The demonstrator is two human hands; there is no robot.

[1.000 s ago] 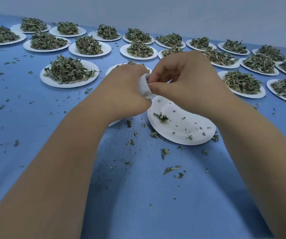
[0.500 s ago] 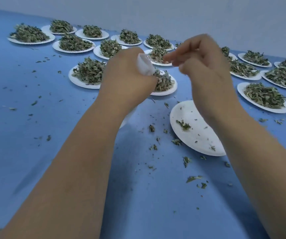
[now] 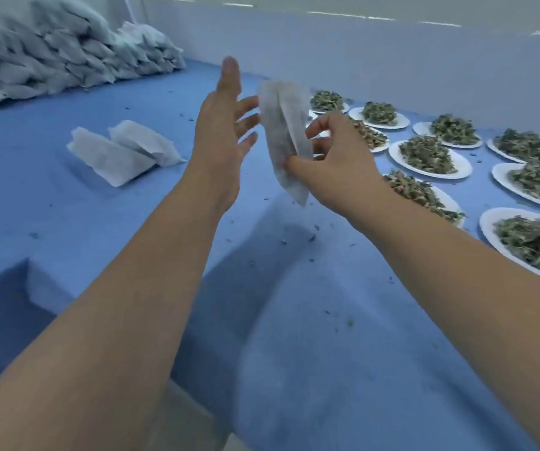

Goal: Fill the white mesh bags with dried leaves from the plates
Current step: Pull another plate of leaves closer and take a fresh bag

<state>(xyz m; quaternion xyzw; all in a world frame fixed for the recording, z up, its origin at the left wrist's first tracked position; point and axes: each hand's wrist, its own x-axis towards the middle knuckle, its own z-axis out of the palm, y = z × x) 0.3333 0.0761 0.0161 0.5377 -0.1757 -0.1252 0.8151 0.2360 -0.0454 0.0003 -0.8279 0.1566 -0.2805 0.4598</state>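
My right hand [image 3: 330, 167] pinches a white mesh bag [image 3: 283, 125] by its lower part, thumb in front and fingers behind, holding it upright above the blue table [image 3: 131, 229]. My left hand [image 3: 226, 125] is spread beside the bag's left edge, fingers straight and holding nothing. White plates heaped with dried leaves [image 3: 428, 154] fill the right side. Two flat empty mesh bags [image 3: 122, 151] lie on the table to the left.
A big pile of stuffed white bags [image 3: 50, 60] is stacked against the wall at the far left. Leaf crumbs are scattered over the blue cloth. The table's edge and a step down show at the lower left [image 3: 8, 304].
The view has swung left. The bag went from my left hand's grip to my right hand's pinch, my left hand opened, and the near-empty plate has left the view.
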